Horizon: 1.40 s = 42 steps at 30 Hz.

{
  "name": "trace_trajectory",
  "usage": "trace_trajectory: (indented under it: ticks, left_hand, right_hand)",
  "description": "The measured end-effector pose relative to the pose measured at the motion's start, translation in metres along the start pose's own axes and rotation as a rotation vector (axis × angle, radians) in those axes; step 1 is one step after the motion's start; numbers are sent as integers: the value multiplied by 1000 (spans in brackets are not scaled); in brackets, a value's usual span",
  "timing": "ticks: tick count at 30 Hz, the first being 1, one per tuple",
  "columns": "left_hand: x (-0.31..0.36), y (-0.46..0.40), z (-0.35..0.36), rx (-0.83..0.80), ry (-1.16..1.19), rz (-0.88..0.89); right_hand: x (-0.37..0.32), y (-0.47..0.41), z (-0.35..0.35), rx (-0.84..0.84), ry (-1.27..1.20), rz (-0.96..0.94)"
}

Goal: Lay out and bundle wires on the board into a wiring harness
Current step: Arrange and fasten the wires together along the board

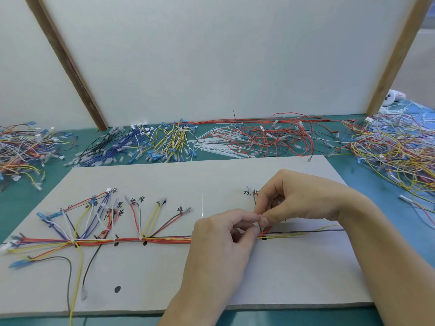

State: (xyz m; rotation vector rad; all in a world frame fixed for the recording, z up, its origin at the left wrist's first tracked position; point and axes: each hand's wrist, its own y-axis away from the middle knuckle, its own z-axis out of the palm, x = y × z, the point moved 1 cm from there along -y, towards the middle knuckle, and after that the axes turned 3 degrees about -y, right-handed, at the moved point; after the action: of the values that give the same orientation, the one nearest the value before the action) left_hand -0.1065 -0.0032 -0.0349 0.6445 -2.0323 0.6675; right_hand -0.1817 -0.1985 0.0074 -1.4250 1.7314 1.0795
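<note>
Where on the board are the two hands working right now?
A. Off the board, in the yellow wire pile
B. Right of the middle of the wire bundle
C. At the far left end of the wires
B: the left hand and right hand pinch together on the wire bundle, right of its middle.

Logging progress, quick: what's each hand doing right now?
Left hand: pinching the wire bundle on the board.
Right hand: pinching the same wires.

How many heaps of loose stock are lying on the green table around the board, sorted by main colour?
Mixed-colour wire heaps: 2, far left and far right
Blue and black wire heap: 1
Yellow wire heap: 1
Red wire heap: 1
White cable tie heap: 1
Total: 6
</note>
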Motion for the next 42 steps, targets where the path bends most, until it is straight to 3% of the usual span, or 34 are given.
trace_trajectory:
  ticks: [17, 28, 42]
  left_hand:
    - [8, -8, 1, -77, -64, -4]
    - [6, -8, 1, -37, -59, -34]
    - [7, -12, 1, -40, -104, -48]
  right_hand:
    - [-1, -2, 1, 39, 23, 37]
    - [0, 4, -4, -40, -42, 14]
    - [-3, 2, 0, 27, -43, 15]
